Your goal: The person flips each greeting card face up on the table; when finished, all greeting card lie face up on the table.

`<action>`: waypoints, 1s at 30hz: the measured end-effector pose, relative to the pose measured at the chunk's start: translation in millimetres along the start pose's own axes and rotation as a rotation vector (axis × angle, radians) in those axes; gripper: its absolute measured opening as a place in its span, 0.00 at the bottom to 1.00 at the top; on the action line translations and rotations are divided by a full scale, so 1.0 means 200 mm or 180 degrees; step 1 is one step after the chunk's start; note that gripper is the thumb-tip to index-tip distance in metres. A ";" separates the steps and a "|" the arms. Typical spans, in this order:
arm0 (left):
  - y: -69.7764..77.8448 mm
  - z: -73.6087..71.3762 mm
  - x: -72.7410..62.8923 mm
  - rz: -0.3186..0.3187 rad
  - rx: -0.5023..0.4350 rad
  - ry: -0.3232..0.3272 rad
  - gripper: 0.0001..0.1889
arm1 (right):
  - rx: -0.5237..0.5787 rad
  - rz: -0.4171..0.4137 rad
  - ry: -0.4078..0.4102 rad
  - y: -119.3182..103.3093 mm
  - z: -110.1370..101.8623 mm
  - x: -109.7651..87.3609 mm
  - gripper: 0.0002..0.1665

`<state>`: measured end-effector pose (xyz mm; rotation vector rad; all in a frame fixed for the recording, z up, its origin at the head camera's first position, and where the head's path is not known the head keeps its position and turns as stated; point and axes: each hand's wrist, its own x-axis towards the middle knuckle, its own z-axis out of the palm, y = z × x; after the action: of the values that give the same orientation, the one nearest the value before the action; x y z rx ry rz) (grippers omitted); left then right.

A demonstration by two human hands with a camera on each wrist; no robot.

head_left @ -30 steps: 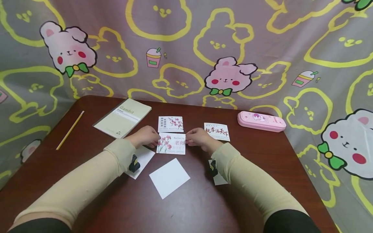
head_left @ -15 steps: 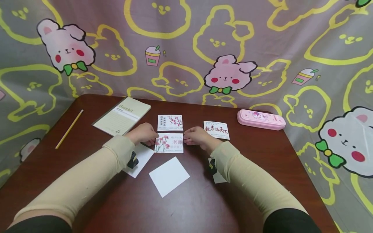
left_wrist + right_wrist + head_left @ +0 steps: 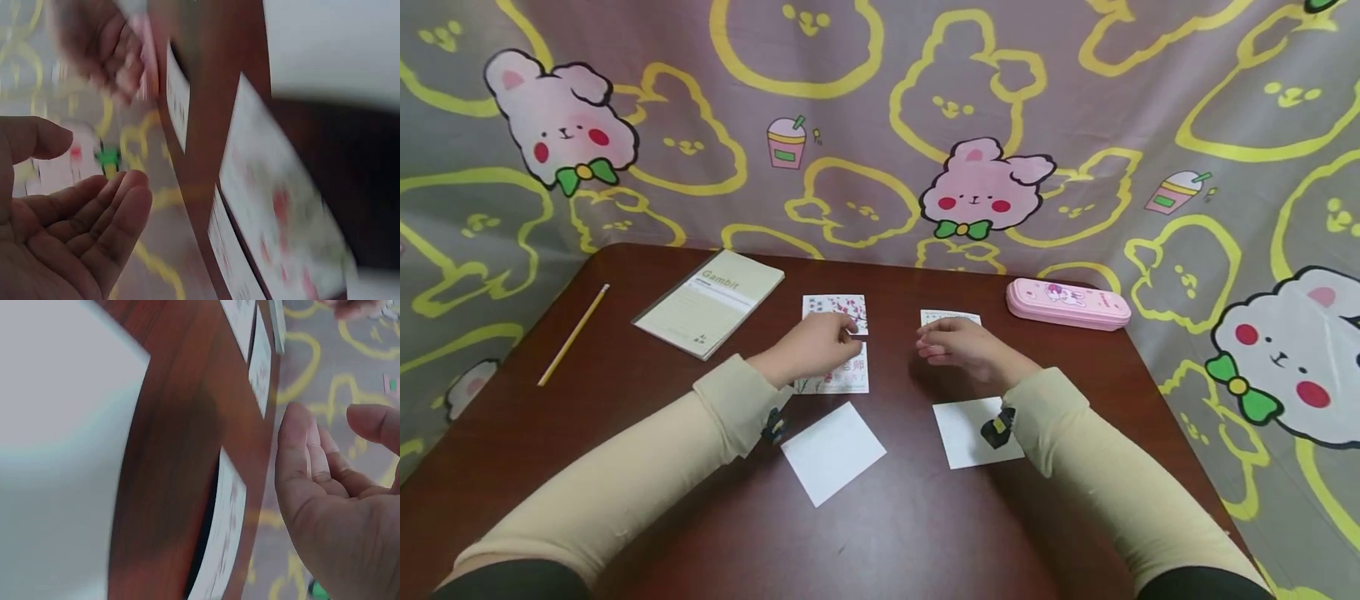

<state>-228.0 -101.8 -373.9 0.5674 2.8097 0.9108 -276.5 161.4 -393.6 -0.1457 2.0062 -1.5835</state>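
Note:
My left hand [image 3: 816, 343] hovers over the carnation card [image 3: 854, 379] and partly covers the plum-blossom card [image 3: 835, 303] just behind it. In the left wrist view its loosely bent fingers [image 3: 128, 219] hold nothing. My right hand [image 3: 966, 343] is raised in front of the card with red lettering [image 3: 951, 316], hiding most of it. The right wrist view shows that hand with relaxed fingers [image 3: 294, 450] and nothing in its grasp. Nearer me lie a blank white card [image 3: 833, 454] at the centre and another white card [image 3: 962, 433] under the right wrist.
A yellow pencil [image 3: 574, 335] and a Gambit notebook [image 3: 709, 304] lie on the left of the brown table [image 3: 857, 550]. At the back right sits a pink pencil case [image 3: 1067, 303]. A patterned curtain [image 3: 850, 117] hangs behind the table.
Both hands have left the carnation card's edges, after that card shifted slightly left. They have lifted and moved right. My left forearm now hides the left white card; the right white card shows more.

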 end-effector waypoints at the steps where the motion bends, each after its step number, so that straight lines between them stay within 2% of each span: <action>1: 0.04 0.03 0.00 0.0152 0.0027 -0.0043 0.20 | -0.0016 -0.0006 -0.0002 0.02 -0.04 -0.03 0.25; 7: 0.24 0.28 0.00 0.0964 0.0192 -0.0598 0.22 | -0.0340 0.0123 0.0067 0.14 -0.27 -0.18 0.25; 11: 0.33 0.42 0.02 0.1244 0.0358 -0.0859 0.23 | -0.0593 0.0316 0.0207 0.22 -0.38 -0.29 0.23; 14: 0.38 0.51 0.04 0.1341 0.0600 -0.1015 0.26 | -0.0770 0.0420 0.0246 0.28 -0.43 -0.37 0.22; 16: 0.40 0.56 0.04 0.1444 0.0864 -0.1115 0.27 | -0.0846 0.0496 0.0239 0.29 -0.45 -0.40 0.21; 19: 0.43 0.59 0.03 0.1587 0.1285 -0.1164 0.25 | -0.0916 0.0551 0.0186 0.29 -0.45 -0.43 0.21; 21: 0.45 0.61 0.02 0.1626 0.1511 -0.1146 0.21 | -0.0938 0.0565 0.0153 0.28 -0.45 -0.45 0.21; 25: 0.47 0.61 0.00 0.1540 0.1730 -0.1068 0.13 | -0.0961 0.0576 0.0074 0.26 -0.43 -0.46 0.21; 30: 0.46 0.59 -0.02 0.1405 0.1839 -0.0968 0.11 | -0.0884 0.0603 0.0079 0.28 -0.36 -0.43 0.20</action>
<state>-166.8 29.4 -415.1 1.3079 2.6748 0.0093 -225.5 276.7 -404.6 -0.0401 2.1815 -1.1923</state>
